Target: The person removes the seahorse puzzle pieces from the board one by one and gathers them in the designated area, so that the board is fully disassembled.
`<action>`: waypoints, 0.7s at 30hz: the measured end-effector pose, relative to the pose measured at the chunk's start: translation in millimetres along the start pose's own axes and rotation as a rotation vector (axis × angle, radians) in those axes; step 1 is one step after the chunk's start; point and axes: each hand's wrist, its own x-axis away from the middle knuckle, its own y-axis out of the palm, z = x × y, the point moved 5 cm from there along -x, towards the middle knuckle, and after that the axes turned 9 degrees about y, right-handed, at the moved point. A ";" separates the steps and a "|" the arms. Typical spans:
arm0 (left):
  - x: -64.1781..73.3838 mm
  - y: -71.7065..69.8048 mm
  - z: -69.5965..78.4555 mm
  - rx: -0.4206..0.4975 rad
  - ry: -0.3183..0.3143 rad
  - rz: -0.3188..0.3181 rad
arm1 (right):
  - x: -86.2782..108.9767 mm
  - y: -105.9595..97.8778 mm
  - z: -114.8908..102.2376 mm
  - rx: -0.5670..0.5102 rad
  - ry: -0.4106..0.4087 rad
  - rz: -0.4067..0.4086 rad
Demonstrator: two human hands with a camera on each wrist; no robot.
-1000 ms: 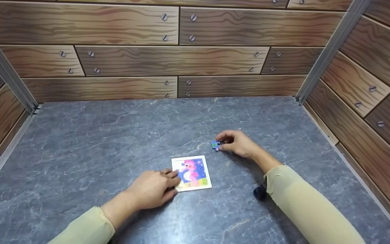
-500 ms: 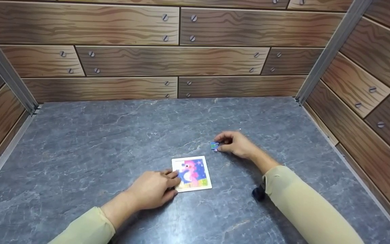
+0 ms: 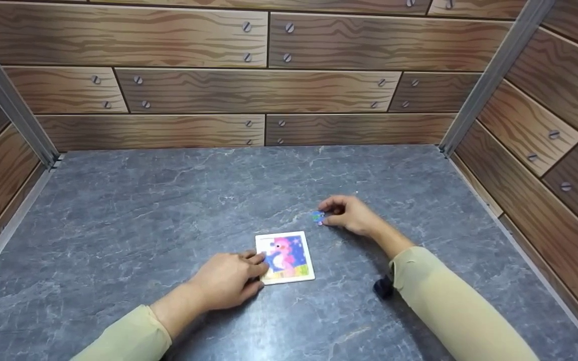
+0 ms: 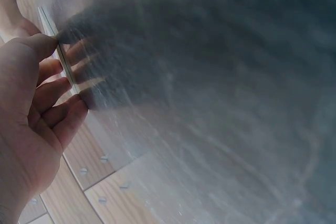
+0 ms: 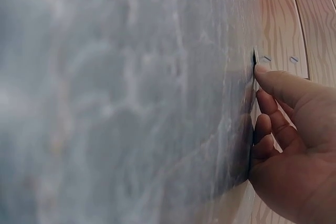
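A square picture puzzle [image 3: 289, 255] in a white frame lies flat on the grey marbled tabletop, showing a pink seahorse on blue. Its upper left part looks white and bare. The left hand [image 3: 229, 281] rests its fingers on the left side of the frame, the thumb at the near left corner. Beyond the puzzle, to its right, the right hand [image 3: 351, 214] pinches a small blue and green puzzle piece [image 3: 317, 217] between thumb and fingers, at or just over the table. In the left wrist view, the puzzle's edge [image 4: 66, 65] appears side-on under the fingertips.
Wood-patterned panels [image 3: 193, 90] wall the tabletop [image 3: 168, 190] at the back and both sides, with metal strips [image 3: 499, 70] at the corners. A small black object [image 3: 383, 287] sits at the right wrist under the sleeve.
The piece in the right hand has turned slightly and shifted a little left and nearer. The left hand and the puzzle have stayed in place.
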 end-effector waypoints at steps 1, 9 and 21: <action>0.1 0.0 0.0 -0.002 -0.001 -0.002 | -0.1 0.1 0.1 0.000 0.000 -0.001; -0.4 -0.5 0.0 -0.028 0.002 0.003 | 0.3 -3.5 1.3 -0.003 0.027 0.005; 0.0 -0.6 0.8 -0.019 0.005 0.012 | 5.4 -9.1 -16.2 -0.038 -0.064 0.026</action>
